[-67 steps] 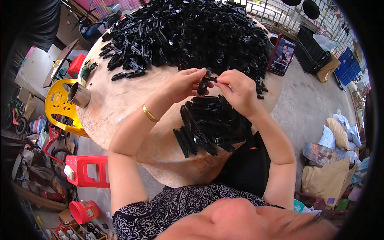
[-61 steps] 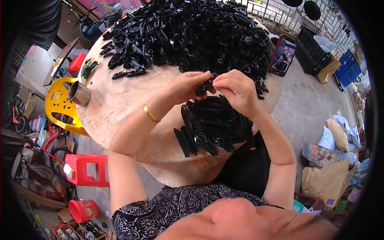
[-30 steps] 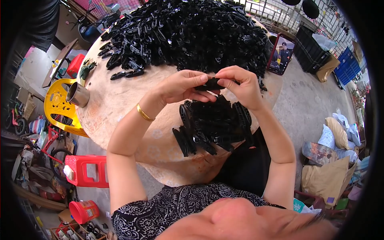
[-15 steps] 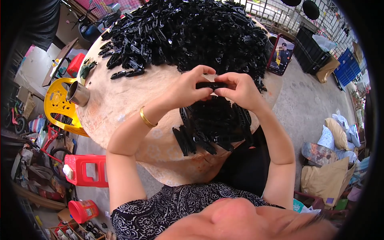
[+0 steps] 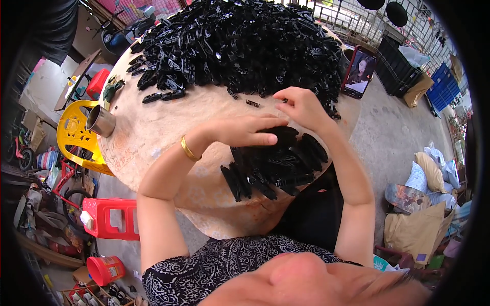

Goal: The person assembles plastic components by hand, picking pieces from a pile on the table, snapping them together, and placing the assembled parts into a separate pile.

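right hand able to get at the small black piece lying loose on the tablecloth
Probably yes: the right hand is close, with bare tablecloth between it and the small black piece. That hand seems to hold something dark, though.

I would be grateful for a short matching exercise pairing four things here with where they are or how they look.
Things:
1. left hand
2. large heap of black parts
3. metal cup
4. phone

Place or state:
A. beside the yellow chair
B. its screen lit
C. at the smaller black stack
D. spread over the far side of the table

Pairs: 1-C, 2-D, 3-A, 4-B
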The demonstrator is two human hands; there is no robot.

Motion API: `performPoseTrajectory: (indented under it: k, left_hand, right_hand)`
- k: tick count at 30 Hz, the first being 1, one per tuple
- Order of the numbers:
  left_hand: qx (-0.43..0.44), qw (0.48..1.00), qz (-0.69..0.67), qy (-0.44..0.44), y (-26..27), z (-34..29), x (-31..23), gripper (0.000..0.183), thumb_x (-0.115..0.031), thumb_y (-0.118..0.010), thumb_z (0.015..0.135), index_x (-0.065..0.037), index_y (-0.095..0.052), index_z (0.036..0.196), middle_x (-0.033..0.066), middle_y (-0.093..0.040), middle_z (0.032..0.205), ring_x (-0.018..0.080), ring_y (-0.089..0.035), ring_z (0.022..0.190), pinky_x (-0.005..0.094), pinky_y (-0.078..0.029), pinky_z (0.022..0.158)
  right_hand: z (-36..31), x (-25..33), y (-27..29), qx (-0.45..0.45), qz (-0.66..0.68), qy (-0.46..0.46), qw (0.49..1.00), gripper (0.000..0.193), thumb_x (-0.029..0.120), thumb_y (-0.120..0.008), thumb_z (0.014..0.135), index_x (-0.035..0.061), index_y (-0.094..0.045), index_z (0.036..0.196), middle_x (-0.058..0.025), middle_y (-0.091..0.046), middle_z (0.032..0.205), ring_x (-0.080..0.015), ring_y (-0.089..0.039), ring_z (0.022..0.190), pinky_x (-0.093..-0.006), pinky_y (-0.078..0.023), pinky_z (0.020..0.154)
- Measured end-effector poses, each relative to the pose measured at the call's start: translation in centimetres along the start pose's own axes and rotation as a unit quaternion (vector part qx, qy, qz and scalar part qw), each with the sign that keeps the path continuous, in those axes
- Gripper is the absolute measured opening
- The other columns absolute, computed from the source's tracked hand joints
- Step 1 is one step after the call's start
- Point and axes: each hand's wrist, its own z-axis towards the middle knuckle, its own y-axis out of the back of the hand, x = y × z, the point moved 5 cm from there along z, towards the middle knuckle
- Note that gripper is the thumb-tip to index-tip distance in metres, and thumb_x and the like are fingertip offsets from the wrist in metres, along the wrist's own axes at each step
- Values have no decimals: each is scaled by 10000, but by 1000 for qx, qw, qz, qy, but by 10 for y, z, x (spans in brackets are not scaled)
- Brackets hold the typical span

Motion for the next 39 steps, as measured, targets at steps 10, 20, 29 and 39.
performPoseTrajectory:
  k: [10, 20, 29, 39]
  left_hand:
    - [-386, 722, 560, 129, 95, -63, 95, 386, 32, -528, 715, -95, -646, 1060, 108, -565, 1102, 278, -499, 1049, 375, -439, 891]
    - [-426, 804, 396, 124, 99, -55, 84, 291, -65, -669, 711, -75, -620, 998, 83, -607, 955, 249, -542, 917, 350, -456, 810]
    - [-383, 846, -343, 145, 35, -5, 50, 454, -127, -708, 810, -3, -446, 1160, 99, -639, 830, 137, -622, 648, 241, -529, 565]
    - [-280, 775, -549, 143, 6, 4, 31, 299, -47, -583, 878, -18, -505, 1165, 94, -598, 1067, 241, -626, 968, 335, -523, 905]
  right_hand:
    - [24, 13, -44, 53, -173, 86, 980, 219, 306, -594, 849, 124, -632, 965, -98, -582, 828, -284, -621, 716, -372, -508, 617]
    - [14, 16, -51, 14, -43, 63, 997, 138, 84, -670, 753, 46, -599, 865, -120, -602, 855, -300, -605, 761, -374, -493, 661]
    - [-6, 32, 1, -178, 198, -19, 964, 88, -6, -664, 779, -1, -598, 837, -64, -608, 803, -126, -596, 671, -239, -479, 580]
    - [-15, 43, 10, -226, 52, 120, 965, 110, -30, -634, 743, 14, -609, 841, -99, -623, 815, -256, -616, 718, -308, -512, 621]
